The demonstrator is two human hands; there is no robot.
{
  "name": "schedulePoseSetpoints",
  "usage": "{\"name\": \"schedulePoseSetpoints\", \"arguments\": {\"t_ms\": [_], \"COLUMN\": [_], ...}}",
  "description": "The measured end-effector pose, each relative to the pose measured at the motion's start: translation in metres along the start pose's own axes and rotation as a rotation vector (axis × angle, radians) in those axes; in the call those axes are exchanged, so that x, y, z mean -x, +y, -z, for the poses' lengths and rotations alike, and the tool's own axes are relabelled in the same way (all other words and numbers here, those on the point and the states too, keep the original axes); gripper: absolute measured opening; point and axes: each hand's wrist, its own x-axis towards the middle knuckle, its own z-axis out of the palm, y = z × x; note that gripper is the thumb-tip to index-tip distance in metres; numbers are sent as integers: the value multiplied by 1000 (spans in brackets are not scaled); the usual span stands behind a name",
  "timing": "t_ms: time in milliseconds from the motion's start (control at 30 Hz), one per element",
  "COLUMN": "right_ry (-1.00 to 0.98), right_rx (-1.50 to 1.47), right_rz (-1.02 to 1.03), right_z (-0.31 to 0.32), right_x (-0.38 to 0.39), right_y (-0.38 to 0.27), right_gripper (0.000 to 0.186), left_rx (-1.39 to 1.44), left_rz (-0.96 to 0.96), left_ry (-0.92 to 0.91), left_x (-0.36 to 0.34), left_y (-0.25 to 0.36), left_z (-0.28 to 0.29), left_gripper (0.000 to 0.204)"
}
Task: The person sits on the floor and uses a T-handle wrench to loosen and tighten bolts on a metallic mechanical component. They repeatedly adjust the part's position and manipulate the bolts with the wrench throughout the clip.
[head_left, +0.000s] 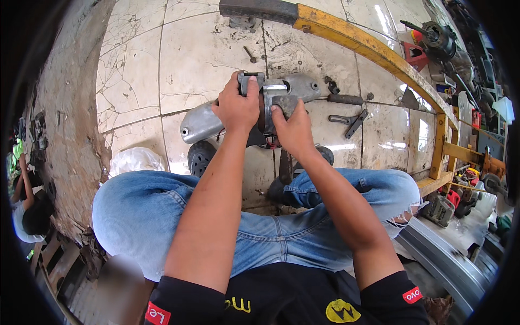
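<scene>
And here you are with both hands on the metal assembly (268, 111), held over the tiled floor (130, 81), well in from the floor's left edge where rough ground begins. Your left hand (239, 104) is curled round the dark block at its left end, thumb flat on the face; your right hand (294, 130) clasps the grey block opposite, thumb pressed on, fingertips hidden. Both are open only as wide as those blocks.

This one should feel heavy and rigid, no give at all, and any grease would make it slick. Those squared blocks look the surest hold; the smooth, rounded ends of the casing (203, 123) behind would likely slip, and cast metal could chip if dropped.

Now the looks: dull silver casing, a round hole towards each end, scuffed grey blocks, one bright strip between them, darker rim alongside. Whether casing and assembly are joined, you can't tell from here.
</scene>
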Motion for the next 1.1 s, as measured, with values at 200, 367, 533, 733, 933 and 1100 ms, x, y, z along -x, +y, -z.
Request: {"name": "schedulePoseSetpoints", "arguments": {"t_ms": [200,367,533,733,933,1100], "right_ry": [34,79,19,1,-1,30], "right_rx": [54,28,2,89,131,67], "right_rz": [-9,29,-97,-43,28,12], "right_z": [4,-5,2,2,0,-2], "right_x": [9,10,2,-2,-2,0], "right_y": [-7,12,-8,-3,-3,-1], "right_gripper": [41,39,39,41,40,39], "left_rx": [25,19,14,1,2,-6], "left_rz": [-9,3,27,42,38,51], "left_ry": [-17,-36,-25,-45,-62,-55], "left_x": [4,7,0,-3,-6,-5], "left_y": [-5,-5,-1,-4,-3,0], "left_z": [3,2,2,1,1,2], "left_gripper": [50,50,53,56,57,56]}}
